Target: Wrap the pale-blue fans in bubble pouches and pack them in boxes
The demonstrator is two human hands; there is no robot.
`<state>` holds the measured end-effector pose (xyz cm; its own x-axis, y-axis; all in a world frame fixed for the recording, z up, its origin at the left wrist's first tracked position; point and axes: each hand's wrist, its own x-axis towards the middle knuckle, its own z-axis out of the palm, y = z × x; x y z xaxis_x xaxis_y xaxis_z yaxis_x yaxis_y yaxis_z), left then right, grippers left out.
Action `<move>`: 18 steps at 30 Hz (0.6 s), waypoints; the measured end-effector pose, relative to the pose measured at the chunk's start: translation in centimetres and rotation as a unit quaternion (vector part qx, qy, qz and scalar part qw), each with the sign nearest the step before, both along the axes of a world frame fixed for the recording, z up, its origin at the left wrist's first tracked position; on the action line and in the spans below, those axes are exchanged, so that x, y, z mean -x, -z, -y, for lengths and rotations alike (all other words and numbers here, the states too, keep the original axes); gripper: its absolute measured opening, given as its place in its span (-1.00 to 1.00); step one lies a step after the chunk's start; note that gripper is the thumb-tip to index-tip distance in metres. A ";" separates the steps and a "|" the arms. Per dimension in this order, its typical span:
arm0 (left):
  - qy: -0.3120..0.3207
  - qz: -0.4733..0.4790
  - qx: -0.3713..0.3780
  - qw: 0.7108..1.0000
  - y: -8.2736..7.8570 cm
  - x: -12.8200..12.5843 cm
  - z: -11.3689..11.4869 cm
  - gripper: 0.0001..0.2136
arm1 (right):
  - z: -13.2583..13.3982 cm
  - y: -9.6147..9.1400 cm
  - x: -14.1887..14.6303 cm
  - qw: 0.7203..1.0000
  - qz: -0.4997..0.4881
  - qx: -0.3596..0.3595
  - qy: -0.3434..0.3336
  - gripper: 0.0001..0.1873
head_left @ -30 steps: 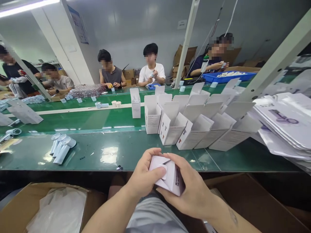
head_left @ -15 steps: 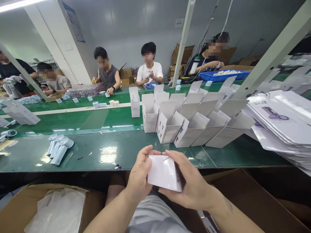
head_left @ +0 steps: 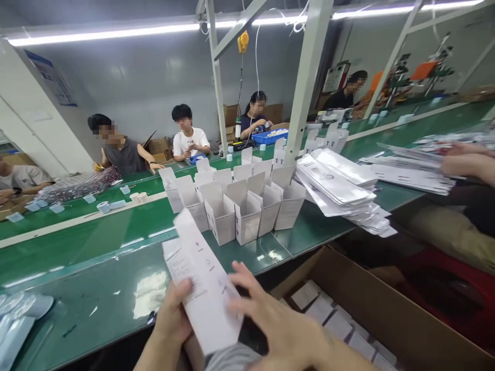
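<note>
So the big change was the white box (head_left: 204, 283): half a second earlier it sat end-on between both hands, plain folded end showing, and by this point it had been swung round so its long printed side showed. The left hand (head_left: 170, 314) had it gripped by the near part, thumb across the text, just in front of the tabletop (head_left: 116, 309) edge and over the person's lap. The right hand (head_left: 278, 319) had come off its earlier hold and was wide, fingers spread right by the box's other side. Pretty blurry there, so no telling if the fingertips were touching it.

My read: fiddling with that folded end was over for the moment, and the left hand was doing all the holding. Some flap seemed to stick out at the far end, but it was hard to make out.

The view had also swung right. The open boxes (head_left: 247, 224) stood bunched on the tabletop just beyond the held one, with a messy stack of flat packs (head_left: 336, 190) beside them. More of the cardboard carton (head_left: 386, 288) showed below, with small white boxes (head_left: 338, 330) inside. A co-worker's hand (head_left: 467, 159) had come into view too, over another flat pile (head_left: 410, 175).
</note>
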<state>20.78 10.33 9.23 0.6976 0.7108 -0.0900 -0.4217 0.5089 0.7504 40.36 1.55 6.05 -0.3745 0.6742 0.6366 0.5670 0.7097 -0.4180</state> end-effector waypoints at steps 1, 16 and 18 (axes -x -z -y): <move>-0.051 -0.043 -0.033 0.997 -0.6 0.0 -0.6 -0.43 | 0.5 -0.7 -1.0 0.999 -0.023 0.035 -0.007 0.14; 0.028 -0.291 -0.228 0.929 1.1 -4.3 -1.6 -0.52 | 0.1 -1.4 -18.5 0.863 -0.330 0.200 0.325 -0.63; 0.013 -0.313 -0.177 0.933 2.0 -1.7 -1.3 -0.59 | -0.4 -1.4 -20.3 0.874 -0.307 0.189 0.325 -0.75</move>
